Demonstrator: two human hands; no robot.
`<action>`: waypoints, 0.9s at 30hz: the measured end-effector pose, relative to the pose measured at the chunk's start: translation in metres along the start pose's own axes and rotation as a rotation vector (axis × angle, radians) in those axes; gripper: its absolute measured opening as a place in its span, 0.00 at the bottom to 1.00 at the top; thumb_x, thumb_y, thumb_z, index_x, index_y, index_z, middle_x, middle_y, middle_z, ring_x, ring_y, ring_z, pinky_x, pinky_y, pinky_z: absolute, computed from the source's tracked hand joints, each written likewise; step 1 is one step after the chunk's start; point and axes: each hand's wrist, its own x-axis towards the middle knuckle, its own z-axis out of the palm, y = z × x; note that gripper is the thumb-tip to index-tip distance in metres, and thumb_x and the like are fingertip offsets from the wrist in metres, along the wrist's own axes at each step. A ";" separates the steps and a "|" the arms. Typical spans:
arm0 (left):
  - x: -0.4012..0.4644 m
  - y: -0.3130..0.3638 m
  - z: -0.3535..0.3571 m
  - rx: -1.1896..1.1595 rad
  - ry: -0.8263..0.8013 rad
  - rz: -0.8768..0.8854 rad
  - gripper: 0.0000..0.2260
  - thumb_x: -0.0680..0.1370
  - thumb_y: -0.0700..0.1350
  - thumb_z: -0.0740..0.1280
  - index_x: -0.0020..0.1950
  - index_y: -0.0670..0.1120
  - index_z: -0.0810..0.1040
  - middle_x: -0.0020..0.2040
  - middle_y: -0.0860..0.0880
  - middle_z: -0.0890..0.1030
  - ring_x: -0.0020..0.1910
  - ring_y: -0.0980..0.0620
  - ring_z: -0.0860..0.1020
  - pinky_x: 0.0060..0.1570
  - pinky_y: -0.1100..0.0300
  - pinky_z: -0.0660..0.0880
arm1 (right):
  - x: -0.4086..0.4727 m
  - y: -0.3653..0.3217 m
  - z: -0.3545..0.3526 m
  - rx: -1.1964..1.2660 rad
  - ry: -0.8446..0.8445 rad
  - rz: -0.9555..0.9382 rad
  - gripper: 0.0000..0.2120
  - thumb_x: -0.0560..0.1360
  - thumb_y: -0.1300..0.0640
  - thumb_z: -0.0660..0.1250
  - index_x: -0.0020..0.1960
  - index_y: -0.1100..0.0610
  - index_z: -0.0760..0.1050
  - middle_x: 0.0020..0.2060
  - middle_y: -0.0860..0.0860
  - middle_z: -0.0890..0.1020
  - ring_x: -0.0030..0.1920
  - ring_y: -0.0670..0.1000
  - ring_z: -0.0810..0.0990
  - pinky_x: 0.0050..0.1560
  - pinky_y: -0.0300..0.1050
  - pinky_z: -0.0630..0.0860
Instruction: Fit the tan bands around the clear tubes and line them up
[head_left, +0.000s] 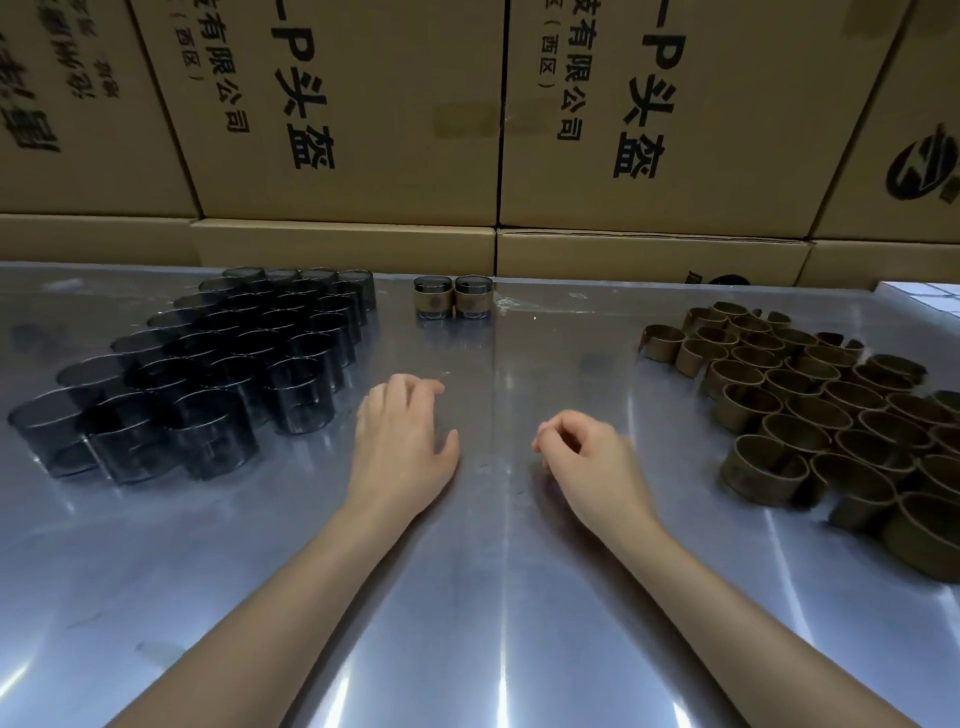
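L hand flat, fingers relaxed; R hand loosely curled, holding nothing, mid table. Clear tubes 10 o'clock, tan bands 3 o'clock, 2 banded tubes 12, at far edge.

Single head cam, wide-angle, looking forward and down from just above the metal table; close range, forearms enter bottom edge, stacked cardboard boxes fill the far background.

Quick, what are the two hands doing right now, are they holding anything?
Left hand: open, fingers relaxed and resting flat on the table, holding nothing.
Right hand: fingers loosely curled, resting on the table, holding nothing.
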 end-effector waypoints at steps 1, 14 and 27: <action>-0.005 -0.003 -0.004 0.073 0.024 0.029 0.21 0.77 0.50 0.66 0.68 0.47 0.70 0.63 0.48 0.70 0.64 0.46 0.66 0.68 0.51 0.60 | -0.006 0.000 0.000 -0.054 -0.006 -0.024 0.12 0.78 0.52 0.61 0.38 0.54 0.76 0.29 0.49 0.79 0.34 0.46 0.76 0.32 0.36 0.66; 0.008 -0.026 -0.019 0.583 0.043 -0.229 0.31 0.78 0.52 0.63 0.77 0.47 0.53 0.71 0.41 0.62 0.66 0.39 0.65 0.73 0.43 0.47 | -0.013 0.002 -0.004 0.039 -0.077 0.030 0.14 0.77 0.54 0.62 0.33 0.50 0.75 0.27 0.42 0.79 0.36 0.46 0.78 0.43 0.46 0.74; -0.013 0.026 -0.016 0.018 0.097 0.296 0.31 0.67 0.30 0.66 0.68 0.50 0.72 0.62 0.48 0.72 0.53 0.49 0.76 0.51 0.57 0.55 | -0.012 0.004 -0.003 0.068 -0.051 0.006 0.05 0.75 0.55 0.66 0.41 0.50 0.76 0.35 0.45 0.81 0.39 0.46 0.78 0.46 0.48 0.76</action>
